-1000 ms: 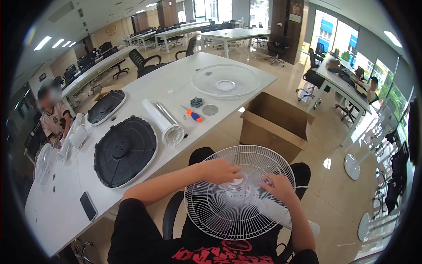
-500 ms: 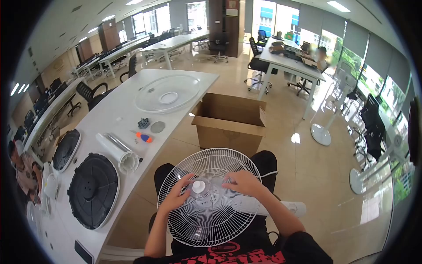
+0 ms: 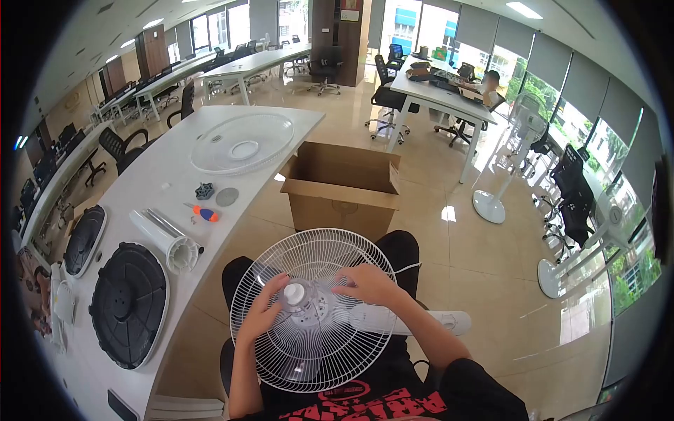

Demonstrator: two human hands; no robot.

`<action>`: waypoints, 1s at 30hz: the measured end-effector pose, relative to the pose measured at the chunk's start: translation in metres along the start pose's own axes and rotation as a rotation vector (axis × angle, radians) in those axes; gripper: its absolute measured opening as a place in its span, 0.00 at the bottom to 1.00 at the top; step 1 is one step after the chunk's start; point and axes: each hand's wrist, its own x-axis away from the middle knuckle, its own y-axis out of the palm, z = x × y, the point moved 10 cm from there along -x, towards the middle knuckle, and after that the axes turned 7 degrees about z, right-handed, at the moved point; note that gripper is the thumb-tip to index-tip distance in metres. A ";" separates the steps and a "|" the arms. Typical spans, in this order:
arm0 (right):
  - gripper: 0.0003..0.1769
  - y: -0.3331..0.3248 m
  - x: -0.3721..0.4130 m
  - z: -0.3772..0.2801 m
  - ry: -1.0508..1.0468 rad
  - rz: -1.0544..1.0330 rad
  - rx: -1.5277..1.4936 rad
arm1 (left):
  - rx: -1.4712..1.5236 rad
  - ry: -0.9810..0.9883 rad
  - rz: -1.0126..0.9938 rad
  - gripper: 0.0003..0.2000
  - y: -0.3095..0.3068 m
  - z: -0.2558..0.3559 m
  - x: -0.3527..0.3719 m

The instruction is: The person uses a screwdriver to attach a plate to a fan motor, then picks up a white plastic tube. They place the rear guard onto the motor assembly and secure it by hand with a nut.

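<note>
2 hands [image 3: 261,313] [image 3: 372,284] at 1 fan guard [image 3: 309,354], 2 black bases [image 3: 112,326] [image 3: 83,238], 1 screwdriver [image 3: 207,214], 1 cardboard box [image 3: 344,208], 1 phone [image 3: 124,405]

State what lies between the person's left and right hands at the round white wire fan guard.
In the head view, a round white plastic cap lies between the left hand and the right hand, nearer the left.

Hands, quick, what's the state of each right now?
Left hand: open, fingers curved beside the knob; contact unclear.
Right hand: open over the fan, no grip visible; contact unclear.
</note>
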 end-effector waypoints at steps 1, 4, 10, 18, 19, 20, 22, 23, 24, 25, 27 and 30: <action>0.24 0.000 0.000 0.000 -0.005 -0.002 0.007 | -0.052 -0.072 0.004 0.31 0.003 0.001 -0.003; 0.24 -0.002 0.001 -0.003 -0.011 0.019 -0.005 | -0.230 -0.166 0.012 0.31 0.010 0.004 -0.002; 0.25 -0.001 0.000 -0.001 0.005 -0.009 -0.004 | 0.028 -0.053 0.025 0.28 -0.003 -0.001 0.000; 0.25 -0.007 0.002 -0.005 -0.036 0.095 0.039 | -0.283 -0.175 0.118 0.24 0.002 0.002 -0.006; 0.24 -0.012 0.005 -0.010 -0.085 0.164 0.077 | -0.295 -0.153 0.142 0.22 0.002 -0.001 -0.006; 0.23 -0.018 0.004 -0.019 -0.143 0.229 0.107 | -0.287 -0.129 0.148 0.22 0.003 -0.001 -0.004; 0.21 -0.049 0.009 -0.059 -0.316 0.396 0.125 | -0.288 -0.085 0.170 0.21 0.002 0.002 -0.002; 0.21 -0.068 0.016 -0.087 -0.404 0.481 0.122 | -0.298 -0.052 0.167 0.21 0.003 0.001 -0.001; 0.19 -0.078 0.024 -0.112 -0.414 0.390 -0.119 | -0.308 -0.024 0.161 0.21 0.005 0.002 0.001; 0.18 -0.092 0.039 -0.139 -0.404 0.288 -0.358 | -0.323 -0.019 0.175 0.21 0.004 0.004 0.002; 0.06 -0.129 0.087 -0.200 -0.556 0.216 -0.723 | -0.348 -0.008 0.164 0.20 0.005 0.008 0.002; 0.34 -0.164 0.133 -0.252 -0.912 -0.136 -1.154 | -0.322 -0.053 0.136 0.20 0.004 0.013 0.001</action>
